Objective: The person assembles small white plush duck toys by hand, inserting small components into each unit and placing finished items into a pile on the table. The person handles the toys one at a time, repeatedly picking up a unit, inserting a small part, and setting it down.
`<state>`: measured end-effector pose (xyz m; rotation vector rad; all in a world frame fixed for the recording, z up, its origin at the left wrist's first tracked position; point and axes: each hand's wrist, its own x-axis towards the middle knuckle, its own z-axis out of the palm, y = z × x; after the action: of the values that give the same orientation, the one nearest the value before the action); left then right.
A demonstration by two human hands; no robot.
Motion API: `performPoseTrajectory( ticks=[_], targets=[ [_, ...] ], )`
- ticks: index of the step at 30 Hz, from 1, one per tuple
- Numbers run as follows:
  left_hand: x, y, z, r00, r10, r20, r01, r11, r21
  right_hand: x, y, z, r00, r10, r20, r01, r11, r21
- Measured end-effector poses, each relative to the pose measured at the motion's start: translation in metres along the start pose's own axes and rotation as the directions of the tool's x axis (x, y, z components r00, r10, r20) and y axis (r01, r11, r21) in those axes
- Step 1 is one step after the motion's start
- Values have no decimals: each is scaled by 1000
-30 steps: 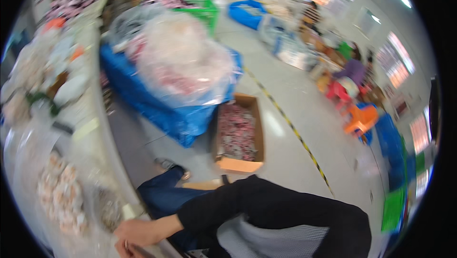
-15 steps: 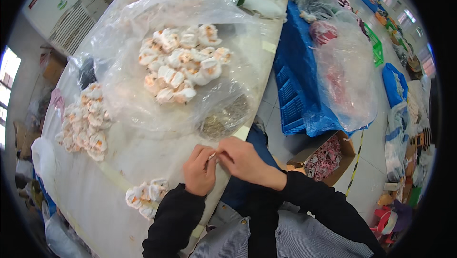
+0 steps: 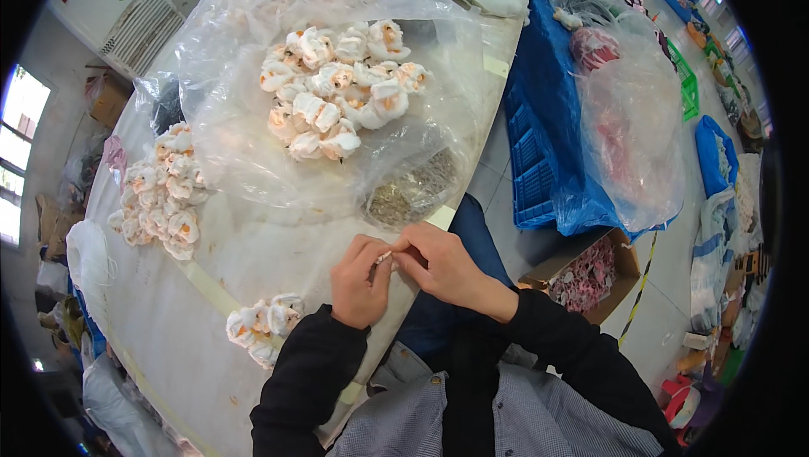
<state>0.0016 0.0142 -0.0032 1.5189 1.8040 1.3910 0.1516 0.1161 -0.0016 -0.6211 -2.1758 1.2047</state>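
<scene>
View's swung L onto table (image 3: pixel 278 263) since 1st frame: L hand (image 3: pixel 361 280) curled, pinching sm. white bit (image 3: pixel 384 256) nr table edge; R hand (image 3: pixel 442 265) half-closed, fingertips right beside it, can't tell if gripping. Beyond: clear bag (image 3: pixel 410 187), then white-orange flowers (image 3: pixel 329 103).

A blue crate (image 3: pixel 531 183) stands near a cardboard box (image 3: pixel 625 276) of pink pieces (image 3: pixel 586 276), beside a striped floor line (image 3: pixel 638 295).

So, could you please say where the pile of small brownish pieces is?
In the head view, the pile lies near the table's right edge, just beyond the right hand.
</scene>
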Motion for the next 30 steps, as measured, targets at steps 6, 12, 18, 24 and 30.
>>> performPoseTrajectory(
  ticks=[6, 12, 18, 24, 30],
  targets=[
    [0, 4, -3, 998, -65, 11, 65, 998, -14, 0, -1, -4, 994, 107, -39, -97, 973, 209],
    [27, 56, -36, 985, -84, -152, 107, 983, 152, -22, 25, 26, 937, 154, -312, -25, 924, 381],
    [130, 63, -88, 962, 98, -255, 14, 915, 404, -9, 26, 36, 902, -42, -430, 95, 990, 101],
    [47, 52, -190, 912, -17, -410, 220, 863, 454, -4, 14, 37, 913, -110, -393, 158, 983, 92],
    [-65, 50, -190, 775, -196, -601, 389, 897, 208, -5, 5, 31, 962, -14, -272, 45, 993, 106]
  ],
)
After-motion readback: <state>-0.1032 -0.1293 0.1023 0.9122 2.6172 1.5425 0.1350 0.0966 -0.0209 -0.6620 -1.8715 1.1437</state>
